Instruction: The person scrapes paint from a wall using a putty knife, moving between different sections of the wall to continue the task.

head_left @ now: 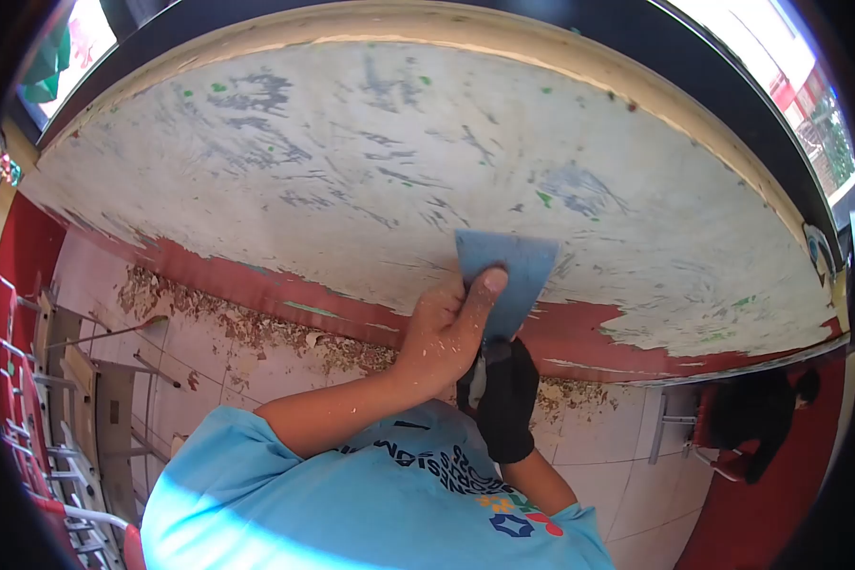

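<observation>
A wide scraper with a blue-grey blade lies flat against a wall that is scraped down to whitish plaster. My left hand, bare and dusted with flakes, is wrapped over the tool just below the blade, with its thumb pressed on the metal. My right hand, in a black glove, is closed around the handle below it. The blade's edge sits just above a remaining band of red paint. The handle itself is hidden by both hands.
Paint flakes lie along the foot of the wall on the tiled floor. Metal-framed desks and red chairs stand at the left. Another person in dark clothes crouches by the wall at the right. A dark window frame runs above.
</observation>
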The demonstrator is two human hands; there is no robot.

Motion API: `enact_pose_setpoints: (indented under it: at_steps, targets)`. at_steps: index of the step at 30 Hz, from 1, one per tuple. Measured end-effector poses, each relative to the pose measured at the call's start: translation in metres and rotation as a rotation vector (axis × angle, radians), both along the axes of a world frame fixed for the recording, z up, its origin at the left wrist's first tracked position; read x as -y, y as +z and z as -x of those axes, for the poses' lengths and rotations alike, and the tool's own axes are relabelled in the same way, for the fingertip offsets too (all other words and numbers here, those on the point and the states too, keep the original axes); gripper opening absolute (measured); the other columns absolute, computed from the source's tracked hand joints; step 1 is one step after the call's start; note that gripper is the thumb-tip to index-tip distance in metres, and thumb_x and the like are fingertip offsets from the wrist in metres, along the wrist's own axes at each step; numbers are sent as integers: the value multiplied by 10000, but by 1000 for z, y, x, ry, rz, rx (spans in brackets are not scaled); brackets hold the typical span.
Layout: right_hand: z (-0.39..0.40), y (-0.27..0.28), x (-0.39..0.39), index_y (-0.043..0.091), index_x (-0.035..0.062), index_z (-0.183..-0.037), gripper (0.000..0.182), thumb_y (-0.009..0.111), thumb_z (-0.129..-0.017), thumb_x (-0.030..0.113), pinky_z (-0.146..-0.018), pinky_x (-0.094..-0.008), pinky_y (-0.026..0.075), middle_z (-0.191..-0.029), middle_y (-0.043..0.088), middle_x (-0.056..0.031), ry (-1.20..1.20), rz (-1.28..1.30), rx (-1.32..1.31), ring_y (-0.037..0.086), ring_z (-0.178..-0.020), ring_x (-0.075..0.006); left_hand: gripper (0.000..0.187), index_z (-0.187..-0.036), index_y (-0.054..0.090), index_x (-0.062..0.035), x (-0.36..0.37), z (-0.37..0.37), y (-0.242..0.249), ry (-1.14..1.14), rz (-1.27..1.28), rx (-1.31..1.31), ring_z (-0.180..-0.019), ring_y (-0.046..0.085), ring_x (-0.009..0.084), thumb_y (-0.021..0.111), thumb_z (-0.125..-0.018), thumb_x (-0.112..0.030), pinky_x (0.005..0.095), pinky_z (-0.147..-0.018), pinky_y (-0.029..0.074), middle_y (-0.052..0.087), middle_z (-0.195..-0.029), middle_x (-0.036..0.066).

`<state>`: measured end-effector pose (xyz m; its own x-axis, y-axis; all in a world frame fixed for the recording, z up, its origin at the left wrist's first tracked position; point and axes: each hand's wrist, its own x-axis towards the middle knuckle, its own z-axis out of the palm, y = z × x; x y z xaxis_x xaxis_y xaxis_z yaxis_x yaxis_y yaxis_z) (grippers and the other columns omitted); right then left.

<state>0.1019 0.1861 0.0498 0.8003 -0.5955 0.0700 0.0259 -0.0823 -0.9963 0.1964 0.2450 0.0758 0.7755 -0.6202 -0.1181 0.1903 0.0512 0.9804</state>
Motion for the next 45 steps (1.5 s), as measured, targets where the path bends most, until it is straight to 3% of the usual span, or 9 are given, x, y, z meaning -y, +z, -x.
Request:
enact_pose_setpoints:
  at_steps: [6,10,18,27,33,35,40,42,45]
  targets:
    - [2,40,1,506,41,-817,272,438,-917,284,-421,-243,358,-572,476,-24,37,-92,-43,464,-461,-102,451,-756,571,3,5,6,53,75,314,-29,-586,478,58,502,-903,-418,225,-518,400,547,-643,15]
    - [7,22,-1,505,50,-802,279,428,-925,289,-429,-238,351,-575,464,-4,16,-382,-64,441,-466,-87,459,-793,586,17,3,5,51,55,-13,52,-614,487,56,510,-897,-423,243,-532,412,559,-648,26]
    - [7,-12,-5,529,52,-862,267,407,-947,274,-415,-214,317,-570,457,20,-32,-155,-40,416,-456,-43,481,-745,580,-25,7,6,-12,111,-75,120,-476,406,32,546,-850,-493,187,-424,299,486,-577,-36]
    - [-3,-11,-5,544,26,-837,254,433,-925,236,-468,-236,352,-601,491,0,10,-317,-48,433,-513,-56,432,-728,574,-45,6,7,9,148,-164,205,-478,373,32,553,-862,-455,220,-419,274,425,-532,-50]
    - [-17,27,21,559,3,-857,201,470,-899,179,-512,-258,381,-627,524,-15,32,-163,139,460,-553,-76,443,-736,582,-39,21,-3,44,250,159,370,-565,412,30,555,-858,-464,207,-507,325,498,-621,-46]
    - [-10,1,13,556,1,-853,183,477,-891,161,-519,-265,387,-630,521,-13,-29,162,82,465,-561,-78,444,-746,596,-35,13,7,34,235,-19,246,-585,422,28,562,-854,-465,208,-528,336,515,-647,-44]
    - [15,-37,1,551,25,-910,173,476,-897,180,-474,-230,381,-616,500,4,70,-359,-48,466,-540,-54,419,-817,634,-38,0,13,-22,140,-212,-112,-643,491,68,555,-862,-448,240,-591,397,548,-676,-25]
    - [21,-35,8,546,30,-929,168,473,-899,179,-467,-222,380,-612,488,15,107,-389,-8,459,-531,-47,395,-876,621,-42,2,15,-16,84,90,-283,-698,542,103,548,-870,-431,257,-630,431,584,-745,3]
    - [41,-37,14,535,33,-1030,193,473,-895,155,-474,-222,388,-635,475,25,189,221,-41,449,-530,-47,400,-966,583,-41,-2,14,-33,29,184,-382,-797,563,133,509,-890,-427,284,-725,443,602,-894,41]
